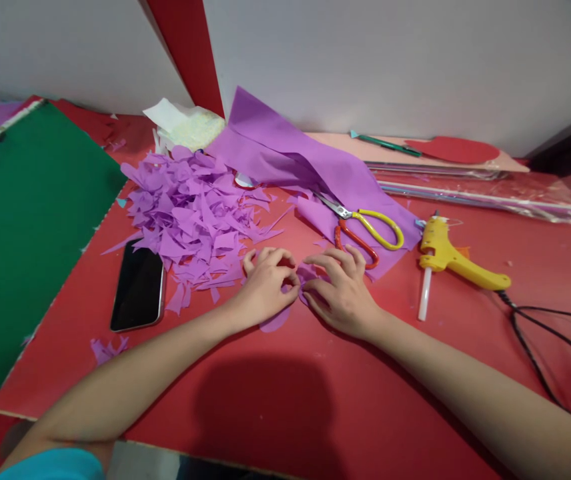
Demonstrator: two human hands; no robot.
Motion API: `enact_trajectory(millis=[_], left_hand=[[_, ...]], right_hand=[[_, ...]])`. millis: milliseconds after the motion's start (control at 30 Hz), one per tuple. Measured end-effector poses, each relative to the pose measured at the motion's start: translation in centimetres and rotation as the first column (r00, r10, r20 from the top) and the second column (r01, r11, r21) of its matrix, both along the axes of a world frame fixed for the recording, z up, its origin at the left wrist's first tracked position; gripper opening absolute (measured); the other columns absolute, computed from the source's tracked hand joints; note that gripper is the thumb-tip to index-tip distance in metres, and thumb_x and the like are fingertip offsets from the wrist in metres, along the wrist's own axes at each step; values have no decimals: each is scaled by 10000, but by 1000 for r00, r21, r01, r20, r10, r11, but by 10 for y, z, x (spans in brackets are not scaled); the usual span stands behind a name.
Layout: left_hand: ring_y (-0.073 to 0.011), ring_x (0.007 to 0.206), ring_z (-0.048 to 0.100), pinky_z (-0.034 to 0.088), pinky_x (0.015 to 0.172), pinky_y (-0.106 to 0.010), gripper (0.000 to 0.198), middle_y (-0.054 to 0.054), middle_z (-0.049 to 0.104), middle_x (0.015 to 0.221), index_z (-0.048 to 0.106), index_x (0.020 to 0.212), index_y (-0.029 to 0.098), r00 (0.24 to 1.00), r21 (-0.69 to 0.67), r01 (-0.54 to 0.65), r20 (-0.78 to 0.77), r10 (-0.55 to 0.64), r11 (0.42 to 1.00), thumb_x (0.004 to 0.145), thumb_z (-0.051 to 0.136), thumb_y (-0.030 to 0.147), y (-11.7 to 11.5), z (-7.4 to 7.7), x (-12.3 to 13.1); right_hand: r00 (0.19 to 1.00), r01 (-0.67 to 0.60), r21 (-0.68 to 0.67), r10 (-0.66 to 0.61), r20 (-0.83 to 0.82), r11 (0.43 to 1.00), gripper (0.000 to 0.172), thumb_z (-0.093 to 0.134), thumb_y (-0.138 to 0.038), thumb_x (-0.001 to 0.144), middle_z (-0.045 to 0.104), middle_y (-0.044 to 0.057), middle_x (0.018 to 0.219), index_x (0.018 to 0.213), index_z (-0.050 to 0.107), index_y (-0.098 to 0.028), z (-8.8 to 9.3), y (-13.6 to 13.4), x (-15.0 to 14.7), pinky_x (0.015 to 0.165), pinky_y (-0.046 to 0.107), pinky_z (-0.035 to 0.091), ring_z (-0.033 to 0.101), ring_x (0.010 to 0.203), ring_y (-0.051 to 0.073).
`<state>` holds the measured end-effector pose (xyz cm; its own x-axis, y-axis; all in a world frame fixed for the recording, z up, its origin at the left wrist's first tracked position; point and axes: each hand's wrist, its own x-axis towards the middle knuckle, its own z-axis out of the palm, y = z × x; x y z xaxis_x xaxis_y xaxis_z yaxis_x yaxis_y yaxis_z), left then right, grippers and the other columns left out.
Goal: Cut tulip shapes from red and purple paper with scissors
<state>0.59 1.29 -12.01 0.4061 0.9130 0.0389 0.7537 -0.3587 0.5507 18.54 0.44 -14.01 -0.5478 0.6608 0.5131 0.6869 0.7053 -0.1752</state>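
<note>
My left hand [270, 283] is closed in a pinch, thumb and fingertips together at a small purple craft-sheet piece [307, 272]. From the other side my right hand [338, 288] pinches the same piece, its fingers curled over it. Much of the piece is hidden by the fingers. A rounded purple cutout [276, 321] shows on the red table under my left hand. Just beyond my right hand lie scissors [348, 217] with one yellow and one red handle, partly on a large purple sheet [290, 147].
Purple scraps [185, 207] are heaped behind my left hand, beside a black phone [138, 287]. A yellow glue gun [445, 250] with a trailing cord lies at right. A green board [40, 233] covers the left side. Behind are a green pen [385, 144] and plastic-wrapped sheets [485, 199].
</note>
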Motion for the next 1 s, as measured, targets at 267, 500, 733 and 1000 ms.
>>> enact_trajectory(millis=[267, 500, 733, 1000], left_hand=[[-212, 988, 468, 242, 910, -475, 108, -26, 579, 944, 677, 706, 212, 994, 49, 89, -62, -86, 995, 782, 603, 231, 5, 0, -5], [-214, 925, 450, 271, 834, -436, 140, -38, 543, 881, 681, 709, 193, 980, 100, 175, -117, -163, 979, 790, 576, 238, 8, 3, -6], [-213, 948, 459, 249, 878, -443, 113, -32, 547, 904, 680, 691, 203, 985, 89, 150, -94, -141, 985, 739, 626, 290, 7, 5, -4], [-204, 947, 462, 240, 872, -436, 106, -22, 544, 898, 684, 707, 215, 984, 99, 167, -84, -159, 981, 772, 626, 275, 9, 3, -6]], right_hand=[[1000, 26, 14, -26, 10, 1000, 131, 572, -205, 825, 619, 70, 1087, 704, 621, -211, -1, 1, -3, 990, 533, 225, 439, 1085, 275], [999, 32, -26, -31, 35, 999, 141, 542, -186, 834, 620, 85, 1088, 717, 621, -188, -4, 3, -5, 1000, 531, 212, 434, 1099, 283], [999, 34, -60, -33, 23, 998, 139, 525, -160, 837, 608, 94, 1080, 754, 634, -184, -5, 2, -6, 1004, 537, 207, 431, 1104, 285], [1000, 26, -61, -25, 6, 998, 142, 520, -171, 853, 623, 100, 1063, 757, 625, -178, -6, 3, -6, 996, 538, 249, 441, 1097, 287]])
